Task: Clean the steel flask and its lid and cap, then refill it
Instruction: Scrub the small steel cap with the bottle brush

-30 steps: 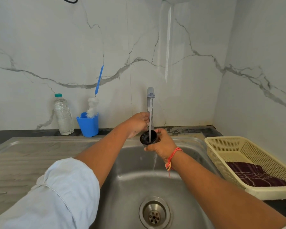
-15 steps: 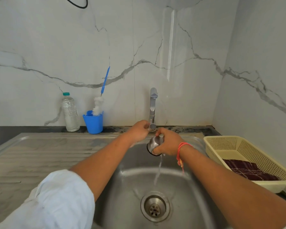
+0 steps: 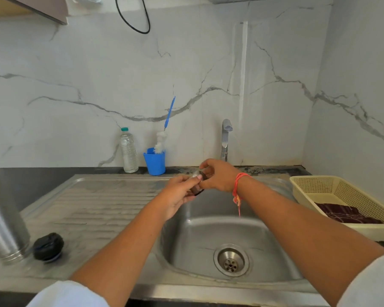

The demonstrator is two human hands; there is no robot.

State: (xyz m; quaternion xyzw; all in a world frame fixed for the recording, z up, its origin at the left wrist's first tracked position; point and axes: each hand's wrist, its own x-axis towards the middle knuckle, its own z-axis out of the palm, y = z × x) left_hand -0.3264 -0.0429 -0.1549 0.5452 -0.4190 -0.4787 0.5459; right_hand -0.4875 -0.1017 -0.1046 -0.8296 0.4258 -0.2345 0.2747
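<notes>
A white marble-pattern wall stands behind a dark worktop with a steel sink [image 3: 208, 229] set in it; the ribbed draining board [image 3: 98, 207] takes the left part. The tap [image 3: 225, 138] rises at the back edge, and I see no water coming from it.

Both hands are over the back of the basin, just in front of the tap, and together they hold the small steel cap [image 3: 197, 181]. The left hand [image 3: 177, 193] has its fingers curled under it with the thumb pressed on top; the right hand [image 3: 217, 176] wraps it from the other side. The cap is mostly covered, so I cannot tell if it is wet or clean.

The flask [image 3: 2, 218] stands at the front left corner of the draining board – it seems with the threaded mouth down – and the black lid [image 3: 48, 247] lies just beside it, to its right.

At the back edge a plastic bottle [image 3: 129, 151] and a blue cup [image 3: 154, 161] with a brush [image 3: 162, 138] stand side by side. At the right edge there is a cream basket [image 3: 315, 185] with a dark cloth [image 3: 346, 214] inside.

In my judgement the task is somewhere in the middle – the cap is being handled at the sink. Whether flask and lid are already washed the picture does not show. Refilling and closing the flask remain to do.
</notes>
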